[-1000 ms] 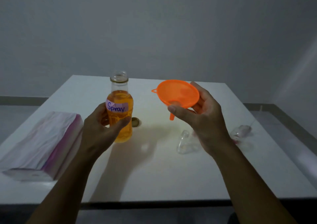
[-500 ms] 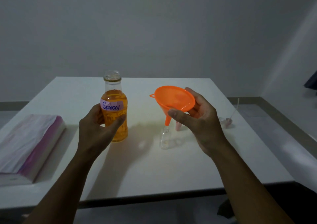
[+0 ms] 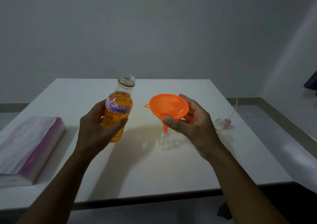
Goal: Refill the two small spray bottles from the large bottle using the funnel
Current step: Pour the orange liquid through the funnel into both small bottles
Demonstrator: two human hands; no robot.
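Funnel (image 3: 169,106) sits lower than half a second ago, its spout now at the mouth of the clear small spray bottle (image 3: 163,141) standing on the worktop (image 3: 154,172). The right hand (image 3: 193,126) has its grip clamped on the cone. Left of that bottle, the left hand (image 3: 96,131), grip clamped round the uncapped large bottle (image 3: 118,114), has tilted it rightward. Orange liquid fills it to the shoulder.

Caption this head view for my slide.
Left hand grips uncapped large bottle; right hand holds orange funnel over small spray bottle.
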